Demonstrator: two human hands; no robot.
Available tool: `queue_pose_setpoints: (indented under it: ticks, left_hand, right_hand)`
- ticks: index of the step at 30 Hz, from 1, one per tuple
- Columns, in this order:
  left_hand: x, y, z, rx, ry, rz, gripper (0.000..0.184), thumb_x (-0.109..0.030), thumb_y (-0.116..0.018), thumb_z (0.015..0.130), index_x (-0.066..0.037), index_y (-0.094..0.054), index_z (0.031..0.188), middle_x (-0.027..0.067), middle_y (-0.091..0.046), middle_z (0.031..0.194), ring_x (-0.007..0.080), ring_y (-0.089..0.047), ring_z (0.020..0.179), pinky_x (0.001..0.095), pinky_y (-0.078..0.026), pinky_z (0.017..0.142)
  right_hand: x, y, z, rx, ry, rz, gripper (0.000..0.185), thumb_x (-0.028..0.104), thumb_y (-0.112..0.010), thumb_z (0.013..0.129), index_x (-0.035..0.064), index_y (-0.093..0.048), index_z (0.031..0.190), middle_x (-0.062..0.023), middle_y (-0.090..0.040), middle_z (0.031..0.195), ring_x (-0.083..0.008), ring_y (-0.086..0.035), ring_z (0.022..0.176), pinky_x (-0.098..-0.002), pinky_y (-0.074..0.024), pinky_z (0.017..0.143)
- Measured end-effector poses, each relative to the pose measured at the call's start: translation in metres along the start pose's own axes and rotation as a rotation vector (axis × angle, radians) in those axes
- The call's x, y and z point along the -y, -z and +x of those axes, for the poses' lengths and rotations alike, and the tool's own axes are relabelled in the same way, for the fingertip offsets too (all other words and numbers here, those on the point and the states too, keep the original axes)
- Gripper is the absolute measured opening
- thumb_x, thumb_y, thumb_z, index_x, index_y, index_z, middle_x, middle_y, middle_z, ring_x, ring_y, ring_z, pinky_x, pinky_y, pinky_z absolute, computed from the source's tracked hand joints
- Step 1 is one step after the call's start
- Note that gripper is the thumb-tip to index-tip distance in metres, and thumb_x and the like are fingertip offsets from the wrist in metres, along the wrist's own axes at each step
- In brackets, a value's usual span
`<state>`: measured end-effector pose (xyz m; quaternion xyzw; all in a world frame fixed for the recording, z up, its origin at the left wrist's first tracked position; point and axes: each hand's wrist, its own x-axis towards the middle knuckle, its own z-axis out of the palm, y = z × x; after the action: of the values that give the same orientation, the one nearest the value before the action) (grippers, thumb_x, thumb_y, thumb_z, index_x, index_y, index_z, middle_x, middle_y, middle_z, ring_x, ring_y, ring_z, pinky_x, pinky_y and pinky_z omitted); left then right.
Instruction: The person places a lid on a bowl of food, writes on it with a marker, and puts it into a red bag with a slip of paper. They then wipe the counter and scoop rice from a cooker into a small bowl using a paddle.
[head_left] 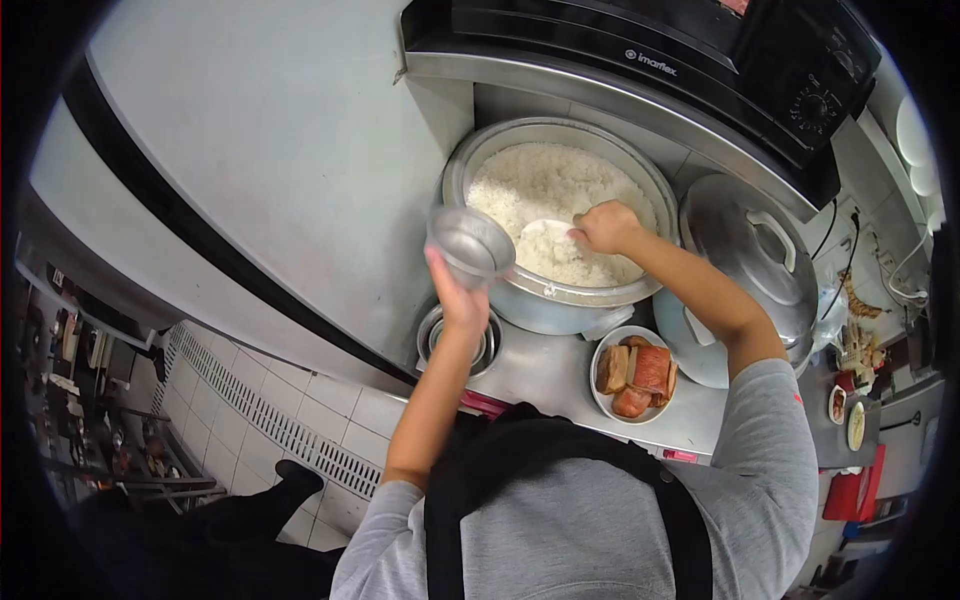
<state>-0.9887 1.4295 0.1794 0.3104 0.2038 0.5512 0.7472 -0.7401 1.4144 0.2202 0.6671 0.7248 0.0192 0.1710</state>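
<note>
A large metal pot full of white rice stands on the steel counter. Over the pot's left front rim, my left hand holds a small metal bowl, tilted, its inside showing no food. My right hand is closed round a white scoop inside the pot. Rice lies on the scoop, and its handle is mostly hidden by my fingers.
Stacked metal bowls sit left on the counter. A white bowl of browned meat is in front of the pot. A lidded pot stands right, and a black microwave above. A person's dark-clothed leg shows lower left.
</note>
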Motion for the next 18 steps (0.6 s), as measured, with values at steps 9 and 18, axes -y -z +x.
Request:
queue_pose_setpoints:
  ticks: [9, 18]
  left_hand:
    - [-0.02, -0.053, 0.054, 0.041, 0.241, 0.334, 0.075, -0.072, -0.044, 0.075, -0.015, -0.036, 0.123, 0.0099, -0.052, 0.111, 0.0235, -0.055, 0.097, 0.041, -0.051, 0.073]
    - [0.02, -0.08, 0.073, 0.271, 0.665, 0.271, 0.088, -0.075, -0.047, 0.071, -0.009, -0.033, 0.127, 0.0161, -0.04, 0.122, 0.0352, -0.046, 0.105, 0.0506, -0.049, 0.077]
  right_hand:
    - [-0.031, -0.042, -0.028, 0.147, 0.181, 0.465, 0.041, 0.041, -0.047, 0.085, 0.0037, -0.064, 0.085, -0.0152, -0.064, 0.076, -0.0319, -0.061, 0.079, -0.0402, -0.0464, 0.072]
    - [-0.052, 0.027, -0.053, -0.26, -0.124, 0.463, 0.024, 0.023, -0.05, 0.084, 0.0027, -0.06, 0.076, -0.0191, -0.061, 0.067, -0.03, -0.064, 0.064, -0.0397, -0.0482, 0.05]
